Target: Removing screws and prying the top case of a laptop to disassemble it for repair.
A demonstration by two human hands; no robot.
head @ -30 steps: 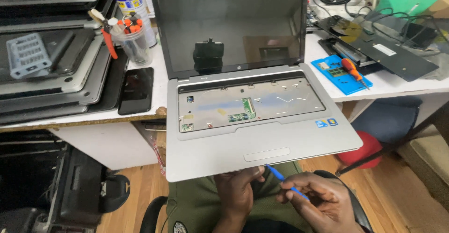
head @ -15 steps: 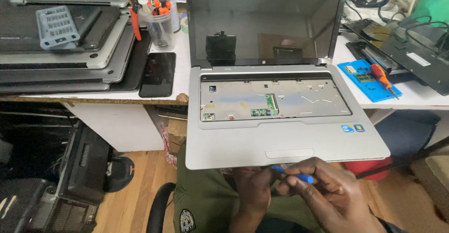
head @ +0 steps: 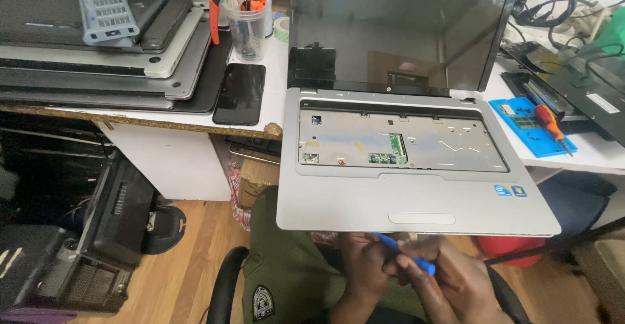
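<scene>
Hands meet below the front edge of the silver laptop (head: pixel 416 194), which juts off the white desk (head: pixel 273 112) with its keyboard removed and its bare metal tray showing. The left hand (head: pixel 366 262) and right hand (head: pixel 449 285) are both closed around a thin blue pry tool (head: pixel 403 254) (held between the fingertips, just under the palm rest). To the left a black phone (head: pixel 239 94) lies beside stacked laptops (head: pixel 97 57), and a clear cup of tools (head: pixel 247 28) stands behind it.
</scene>
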